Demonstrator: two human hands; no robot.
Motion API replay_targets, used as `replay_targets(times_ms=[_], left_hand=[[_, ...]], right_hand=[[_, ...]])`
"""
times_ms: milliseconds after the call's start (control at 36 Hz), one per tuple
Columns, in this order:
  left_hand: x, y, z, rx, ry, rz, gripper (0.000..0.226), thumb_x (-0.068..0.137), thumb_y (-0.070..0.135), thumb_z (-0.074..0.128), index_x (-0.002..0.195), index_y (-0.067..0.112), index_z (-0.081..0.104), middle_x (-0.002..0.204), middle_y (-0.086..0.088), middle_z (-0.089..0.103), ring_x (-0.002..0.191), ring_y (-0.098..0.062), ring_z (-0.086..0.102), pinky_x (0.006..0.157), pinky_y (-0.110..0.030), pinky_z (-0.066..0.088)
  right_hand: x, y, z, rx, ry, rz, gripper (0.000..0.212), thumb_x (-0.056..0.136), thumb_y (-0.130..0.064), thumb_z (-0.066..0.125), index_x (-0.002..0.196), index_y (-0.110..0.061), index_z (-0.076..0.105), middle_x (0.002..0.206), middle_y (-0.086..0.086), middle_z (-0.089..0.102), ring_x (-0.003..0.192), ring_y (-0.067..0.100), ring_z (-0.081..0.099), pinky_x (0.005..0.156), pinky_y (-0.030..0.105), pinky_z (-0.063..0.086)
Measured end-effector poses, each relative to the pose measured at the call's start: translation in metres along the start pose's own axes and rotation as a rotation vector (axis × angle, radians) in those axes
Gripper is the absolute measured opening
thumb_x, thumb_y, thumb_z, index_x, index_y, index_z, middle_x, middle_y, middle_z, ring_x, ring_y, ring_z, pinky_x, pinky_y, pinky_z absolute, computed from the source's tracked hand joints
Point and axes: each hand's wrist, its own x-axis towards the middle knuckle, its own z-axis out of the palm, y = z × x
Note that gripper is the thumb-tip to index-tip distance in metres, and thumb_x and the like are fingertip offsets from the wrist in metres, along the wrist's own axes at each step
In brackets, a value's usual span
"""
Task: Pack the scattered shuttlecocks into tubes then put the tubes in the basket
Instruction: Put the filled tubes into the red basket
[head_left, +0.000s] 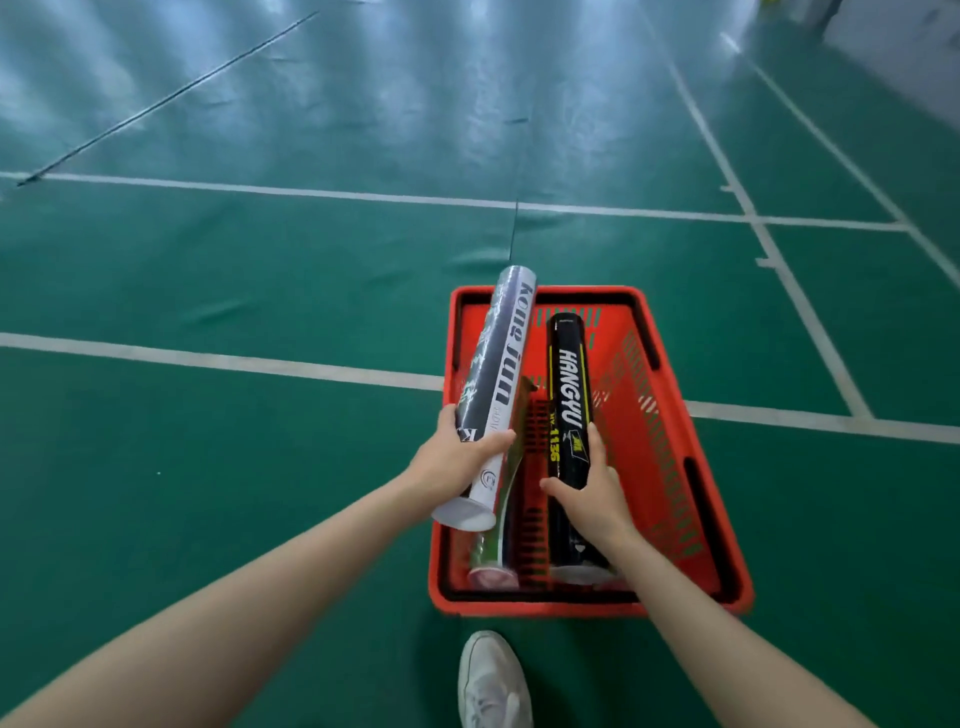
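A red plastic basket (670, 415) stands on the green court floor just ahead of me. My left hand (452, 462) grips a grey and white tube (498, 364) marked "Kong Jun", held tilted over the basket's left side, its near cap toward me. My right hand (592, 499) is wrapped around a black tube (569, 395) marked "Hangyu", which lies lengthwise inside the basket. A third tube (493, 561) with a pale cap lies in the basket under the grey one, mostly hidden. No loose shuttlecocks are visible.
White court lines (218, 358) cross the green floor to the left and behind the basket. My white shoe (493, 680) stands just in front of the basket's near rim. A dark thin line (166, 98) runs diagonally at the far left.
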Motion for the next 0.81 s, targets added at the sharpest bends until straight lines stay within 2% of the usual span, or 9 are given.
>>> replay_targets(times_ms=[56, 111, 222, 306, 389, 472, 611, 722, 806], left_hand=[[0.003, -0.004, 0.007, 0.065, -0.008, -0.007, 0.080, 0.073, 0.061, 0.067, 0.136, 0.029, 0.030, 0.110, 0.007, 0.066, 0.089, -0.017, 0.068, 0.088, -0.038, 0.053], [0.005, -0.006, 0.013, 0.133, -0.009, -0.017, 0.084, 0.075, 0.062, 0.065, 0.141, 0.028, 0.026, 0.117, 0.004, 0.064, 0.093, -0.018, 0.066, 0.085, -0.034, 0.052], [0.008, -0.012, 0.026, 0.169, -0.046, -0.042, 0.086, 0.078, 0.063, 0.062, 0.144, 0.026, 0.022, 0.122, 0.002, 0.061, 0.098, -0.019, 0.064, 0.089, -0.037, 0.052], [0.010, -0.016, 0.036, 0.227, -0.060, -0.091, 0.090, 0.081, 0.064, 0.057, 0.149, 0.028, 0.010, 0.134, -0.004, 0.052, 0.106, -0.023, 0.059, 0.088, -0.033, 0.048], [0.015, -0.020, 0.044, 0.268, -0.069, -0.151, 0.097, 0.081, 0.069, 0.053, 0.151, 0.027, 0.001, 0.141, -0.013, 0.044, 0.115, -0.030, 0.054, 0.098, -0.040, 0.045], [0.020, -0.023, 0.052, 0.291, -0.085, -0.211, 0.096, 0.084, 0.067, 0.049, 0.151, 0.025, -0.005, 0.139, -0.020, 0.043, 0.113, -0.033, 0.055, 0.096, -0.040, 0.044], [0.024, -0.022, 0.066, 0.324, -0.109, -0.318, 0.088, 0.093, 0.057, 0.043, 0.151, 0.020, -0.012, 0.152, -0.023, 0.019, 0.134, -0.038, 0.033, 0.109, -0.043, 0.028], [0.033, -0.025, 0.078, 0.413, -0.097, -0.413, 0.085, 0.095, 0.057, 0.038, 0.149, 0.023, -0.018, 0.155, -0.024, 0.004, 0.140, -0.043, 0.018, 0.112, -0.048, 0.017], [0.034, -0.029, 0.085, 0.447, -0.120, -0.413, 0.079, 0.098, 0.051, 0.037, 0.149, 0.026, -0.018, 0.156, -0.021, -0.011, 0.143, -0.042, 0.006, 0.115, -0.047, 0.009]], right_hand=[[0.006, 0.005, 0.010, -0.062, -0.035, 0.027, 0.098, 0.083, -0.041, 0.068, 0.150, -0.041, -0.003, 0.147, 0.017, 0.031, 0.131, 0.034, 0.039, 0.105, 0.047, 0.038], [0.013, 0.009, 0.018, -0.147, -0.068, 0.063, 0.097, 0.085, -0.043, 0.065, 0.151, -0.037, -0.005, 0.150, 0.018, 0.026, 0.132, 0.036, 0.038, 0.105, 0.046, 0.038], [0.022, 0.018, 0.029, -0.282, -0.123, 0.109, 0.091, 0.090, -0.047, 0.057, 0.151, -0.033, -0.010, 0.150, 0.020, 0.020, 0.131, 0.038, 0.038, 0.104, 0.045, 0.036], [0.029, 0.024, 0.035, -0.378, -0.160, 0.112, 0.089, 0.093, -0.047, 0.052, 0.150, -0.030, -0.015, 0.153, 0.023, 0.010, 0.133, 0.040, 0.034, 0.104, 0.045, 0.034], [0.035, 0.028, 0.042, -0.418, -0.216, 0.134, 0.088, 0.095, -0.046, 0.048, 0.148, -0.032, -0.021, 0.155, 0.023, -0.001, 0.136, 0.042, 0.026, 0.108, 0.049, 0.030], [0.040, 0.032, 0.045, -0.440, -0.244, 0.153, 0.087, 0.096, -0.044, 0.047, 0.148, -0.034, -0.022, 0.156, 0.022, -0.004, 0.140, 0.042, 0.020, 0.111, 0.050, 0.026], [0.048, 0.037, 0.037, -0.466, -0.223, 0.181, 0.085, 0.096, -0.039, 0.050, 0.151, -0.032, -0.015, 0.159, 0.016, -0.008, 0.144, 0.039, 0.011, 0.113, 0.048, 0.023], [0.047, 0.039, 0.039, -0.506, -0.172, 0.187, 0.077, 0.100, -0.031, 0.045, 0.152, -0.027, -0.012, 0.158, 0.015, -0.012, 0.143, 0.041, 0.008, 0.112, 0.048, 0.024], [0.047, 0.041, 0.041, -0.499, -0.141, 0.184, 0.067, 0.102, -0.029, 0.038, 0.153, -0.027, -0.005, 0.158, 0.014, -0.010, 0.143, 0.040, 0.006, 0.112, 0.048, 0.022]])
